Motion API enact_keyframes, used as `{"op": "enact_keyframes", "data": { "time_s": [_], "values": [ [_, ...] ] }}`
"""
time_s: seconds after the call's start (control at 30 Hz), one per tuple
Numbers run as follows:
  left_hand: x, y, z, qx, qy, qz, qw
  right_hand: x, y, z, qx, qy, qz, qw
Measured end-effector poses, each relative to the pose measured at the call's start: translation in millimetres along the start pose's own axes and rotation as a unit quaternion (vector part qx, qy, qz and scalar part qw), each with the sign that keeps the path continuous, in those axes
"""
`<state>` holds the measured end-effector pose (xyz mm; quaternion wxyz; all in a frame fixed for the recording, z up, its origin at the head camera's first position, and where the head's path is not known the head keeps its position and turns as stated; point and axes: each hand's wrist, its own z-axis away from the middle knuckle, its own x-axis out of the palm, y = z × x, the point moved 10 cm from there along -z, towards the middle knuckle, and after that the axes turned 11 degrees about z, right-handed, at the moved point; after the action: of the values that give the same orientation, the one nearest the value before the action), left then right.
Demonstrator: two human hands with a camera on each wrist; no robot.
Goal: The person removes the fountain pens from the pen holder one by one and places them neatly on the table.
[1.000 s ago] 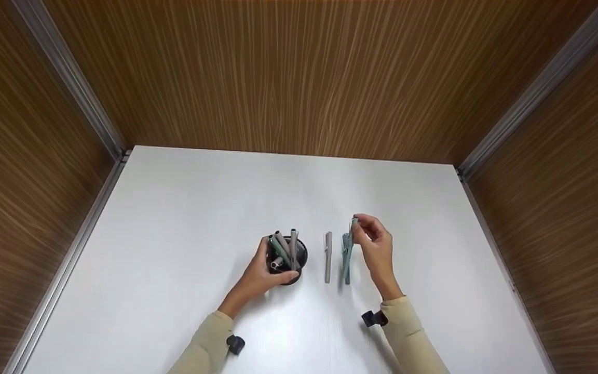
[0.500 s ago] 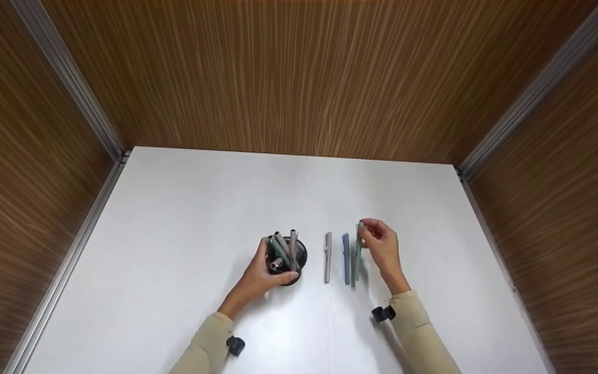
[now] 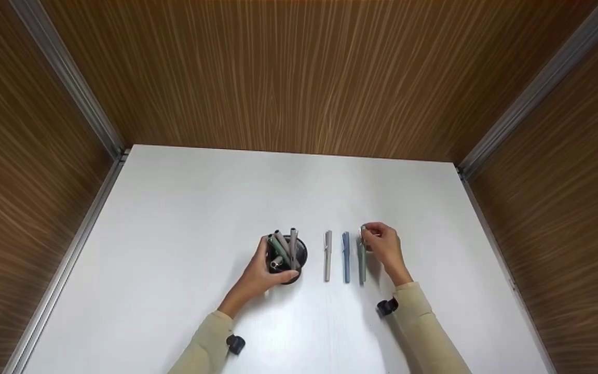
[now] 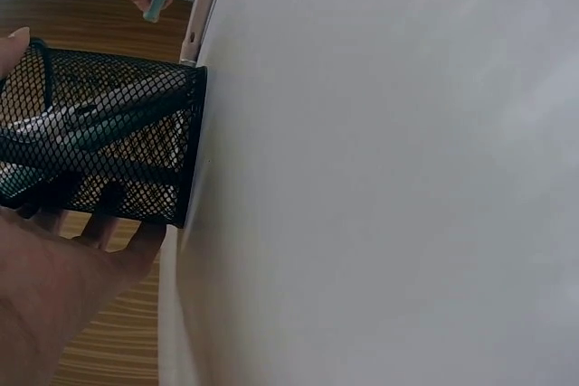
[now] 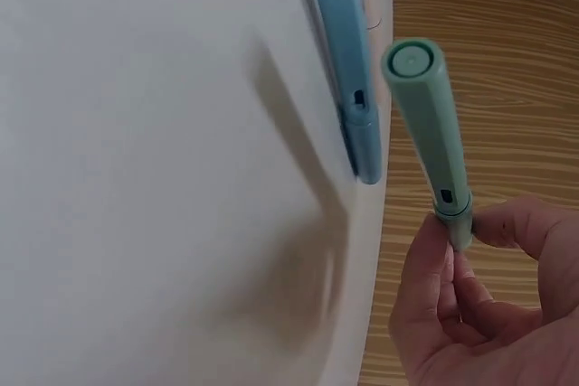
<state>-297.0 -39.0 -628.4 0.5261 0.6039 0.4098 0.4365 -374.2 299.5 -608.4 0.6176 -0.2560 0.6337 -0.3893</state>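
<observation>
1. While the left hand curls around the black mesh pen cup, steadying it at centre-left on the white table, several pens stand inside.
2. Right of the cup lie a grey pen and a blue pen, parallel, long axes running near to far, just apart.
3. Green pen: just right of the blue one, same axis; right hand pinches its far end between fingertips.
4. Right hand is nearer; nothing stands between the pen and the tabletop.
</observation>
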Motion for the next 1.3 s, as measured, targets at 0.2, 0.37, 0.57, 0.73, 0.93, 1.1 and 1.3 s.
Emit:
{"op": "enact_keyframes", "data": {
  "time_s": [0.2, 0.37, 0.57, 0.73, 0.93, 1.1, 1.3],
  "values": [
    [-1.4, -4.2, 2.6, -0.023, 0.004, -0.006, 0.9997, 8, 11, -8, 0.024, -0.029, 0.026, 0.999],
    [-1.1, -3.2, 1.2, -0.018, 0.002, -0.01, 0.9998, 14, 15, -13, 0.028, -0.05, 0.053, 0.997],
    [-1.3, -3.1, 1.3, -0.018, 0.004, -0.016, 0.9997, 15, 15, -14, 0.032, -0.053, 0.077, 0.995],
    [-2.7, -3.8, 3.4, -0.03, 0.01, -0.021, 0.9993, 17, 15, -12, 0.034, -0.054, 0.099, 0.993],
    [0.2, -2.8, 3.0, -0.017, -0.006, -0.002, 0.9998, 16, 13, -12, 0.018, -0.042, 0.129, 0.991],
    [-1.0, -4.4, 3.8, -0.024, 0.003, -0.011, 0.9997, 17, 13, -10, 0.017, -0.044, 0.123, 0.991],
    [-1.0, -6.1, 3.4, -0.032, 0.004, -0.006, 0.9995, 17, 12, -8, 0.019, -0.04, 0.123, 0.991]
  ]
}}
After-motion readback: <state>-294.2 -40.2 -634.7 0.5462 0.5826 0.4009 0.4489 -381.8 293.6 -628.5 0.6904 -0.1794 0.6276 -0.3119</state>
